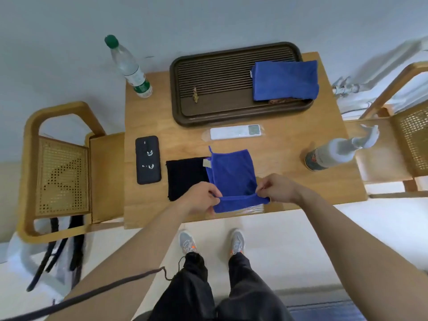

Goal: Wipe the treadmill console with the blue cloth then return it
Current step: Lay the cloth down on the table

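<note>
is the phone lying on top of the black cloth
No, the phone lies on the bare table just left of the black cloth.

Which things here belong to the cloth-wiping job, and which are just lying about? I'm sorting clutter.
Job: blue cloth, pinched by left hand and right hand.

Lying about: black cloth, phone, water bottle, tray, folded blue cloth, remote, spray bottle.
</note>
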### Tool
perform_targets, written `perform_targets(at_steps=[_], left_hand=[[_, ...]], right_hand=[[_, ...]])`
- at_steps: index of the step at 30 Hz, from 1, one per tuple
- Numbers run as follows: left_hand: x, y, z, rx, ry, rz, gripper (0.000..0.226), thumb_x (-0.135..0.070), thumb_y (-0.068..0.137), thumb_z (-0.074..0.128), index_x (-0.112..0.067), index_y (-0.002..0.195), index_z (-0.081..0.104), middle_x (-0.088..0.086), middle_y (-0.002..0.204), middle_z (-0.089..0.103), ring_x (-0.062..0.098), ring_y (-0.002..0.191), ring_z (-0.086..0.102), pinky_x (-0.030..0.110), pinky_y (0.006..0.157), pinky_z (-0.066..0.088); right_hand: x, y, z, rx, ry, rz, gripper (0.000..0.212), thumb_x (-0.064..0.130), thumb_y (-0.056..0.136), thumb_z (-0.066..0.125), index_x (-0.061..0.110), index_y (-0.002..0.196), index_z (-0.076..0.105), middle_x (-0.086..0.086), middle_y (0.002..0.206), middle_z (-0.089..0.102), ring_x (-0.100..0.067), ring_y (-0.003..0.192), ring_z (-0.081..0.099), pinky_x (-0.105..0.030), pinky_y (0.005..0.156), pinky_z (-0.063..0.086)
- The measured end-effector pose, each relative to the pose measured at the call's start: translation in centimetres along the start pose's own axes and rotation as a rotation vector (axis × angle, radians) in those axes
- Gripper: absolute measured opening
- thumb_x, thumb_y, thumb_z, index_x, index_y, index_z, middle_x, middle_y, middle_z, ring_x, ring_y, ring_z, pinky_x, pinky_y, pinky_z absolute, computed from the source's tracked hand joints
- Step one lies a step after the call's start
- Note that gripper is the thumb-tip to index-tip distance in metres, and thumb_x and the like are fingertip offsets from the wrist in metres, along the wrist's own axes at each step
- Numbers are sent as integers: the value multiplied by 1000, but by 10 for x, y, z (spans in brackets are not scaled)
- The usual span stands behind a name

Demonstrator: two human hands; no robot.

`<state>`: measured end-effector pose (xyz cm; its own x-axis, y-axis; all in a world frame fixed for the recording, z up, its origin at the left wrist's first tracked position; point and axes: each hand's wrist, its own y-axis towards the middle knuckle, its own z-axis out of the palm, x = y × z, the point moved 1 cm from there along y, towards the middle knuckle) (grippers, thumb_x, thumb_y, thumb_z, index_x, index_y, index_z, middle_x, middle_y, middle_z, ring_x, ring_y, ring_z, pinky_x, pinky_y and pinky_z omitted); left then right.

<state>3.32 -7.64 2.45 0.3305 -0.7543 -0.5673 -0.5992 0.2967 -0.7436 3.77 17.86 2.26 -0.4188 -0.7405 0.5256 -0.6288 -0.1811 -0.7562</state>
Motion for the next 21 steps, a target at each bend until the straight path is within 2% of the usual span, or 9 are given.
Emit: perform_targets(at_steps=[2,6,9,11,13,15,18,21], left_hand=[[-5,15,-16,-90,-43,3,10,-8,97,61,-12,98,70,9,91,76,22,71,73,31,73,59],[-7,51,-38,-301,-136,4,11,-14,98,60,-18,102,69,0,92,73,11,63,67,17,62,49],[-5,81,-38,-388,-176,23,12,-16,99,58,-22,103,68,-4,96,70,14,77,68,22,71,51],[-3,90,-33,-507,-171,43,13,-17,99,59,-23,106,67,-7,101,68,13,89,66,24,78,49],[0,90,-24,-665,-130,36,17,-20,98,61,-25,114,62,-11,112,61,7,91,61,22,77,47],[8,79,-9,-798,-8,49,20,-23,95,64,-26,114,58,-11,117,54,7,90,57,24,72,48],[19,61,22,-809,194,206,13,-18,89,66,-22,101,64,-5,108,57,13,90,58,32,67,53],[24,59,50,-695,464,327,21,-20,86,69,-17,107,72,0,119,65,19,101,63,36,83,56]], right_hand=[[8,19,-9,-60,48,-27,18,9,87,60,13,75,73,6,71,66,-14,71,59,-26,66,46],[20,65,-25,-270,132,-95,17,11,91,60,20,80,70,4,85,70,-14,79,63,-24,66,47],[23,97,-30,-342,179,-83,17,12,94,58,22,85,68,9,88,68,-15,85,62,-22,67,45],[21,107,-25,-420,146,-81,13,14,95,60,21,100,69,7,101,69,-15,95,64,-18,73,46],[14,108,-12,-536,85,-44,32,24,94,64,22,126,59,0,126,59,-17,101,63,-27,83,52],[5,98,6,-615,11,-6,53,37,90,68,28,137,45,-3,136,46,-20,99,62,-39,81,57],[-7,81,33,-584,-150,-6,61,45,92,64,36,143,32,-3,127,44,-24,90,62,-42,71,59],[-10,79,42,-585,-246,6,56,45,99,53,31,149,33,-7,130,45,-28,90,64,-40,70,58]])
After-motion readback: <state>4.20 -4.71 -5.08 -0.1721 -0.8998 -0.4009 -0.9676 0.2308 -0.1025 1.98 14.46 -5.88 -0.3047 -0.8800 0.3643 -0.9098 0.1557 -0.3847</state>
